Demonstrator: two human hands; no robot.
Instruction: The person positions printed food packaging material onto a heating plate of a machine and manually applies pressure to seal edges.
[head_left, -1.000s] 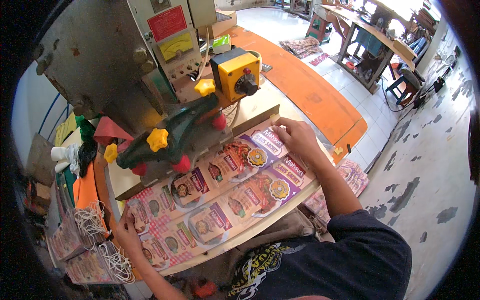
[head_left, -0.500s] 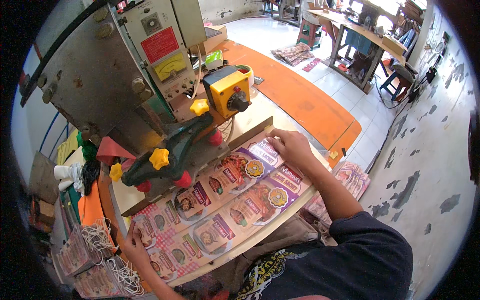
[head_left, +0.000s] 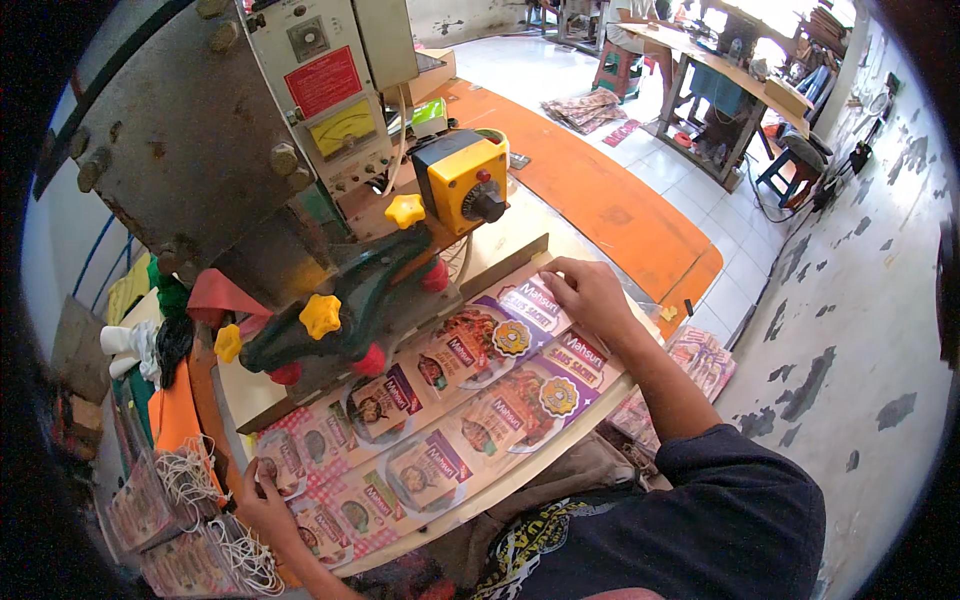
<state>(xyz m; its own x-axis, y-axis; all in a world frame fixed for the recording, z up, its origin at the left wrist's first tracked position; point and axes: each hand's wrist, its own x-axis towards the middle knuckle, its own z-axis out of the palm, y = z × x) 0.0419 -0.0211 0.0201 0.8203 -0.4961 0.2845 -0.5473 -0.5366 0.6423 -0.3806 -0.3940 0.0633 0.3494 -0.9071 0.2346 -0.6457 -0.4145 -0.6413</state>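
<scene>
A long printed plastic sheet (head_left: 395,520) lies across the pale worktop in front of me, with food pictures, purple bands and a pink checked end. My left hand (head_left: 268,510) holds its left edge, fingers bent at the checked end. At the far right corner, my right hand (head_left: 597,302) has thumb and fingers closed on the sheet. Just beyond the sheet stands a heat-press machine (head_left: 205,130). Its dark green frame (head_left: 395,275), with yellow star knobs (head_left: 320,315) and red knobs (head_left: 369,359), hangs over the sheet's far edge.
A metal guide bar (head_left: 515,262) runs behind the sheet. A yellow control box (head_left: 465,180) stands beside the press. Bundles with white cords (head_left: 190,475) are at left; stacked printed sheets (head_left: 700,360) lie low at right. An orange table (head_left: 600,205) extends behind.
My right fingertips have drawn slightly back from the guide bar. My left hand has shifted a little outward at the sheet's edge. The sheet has hardly moved.
</scene>
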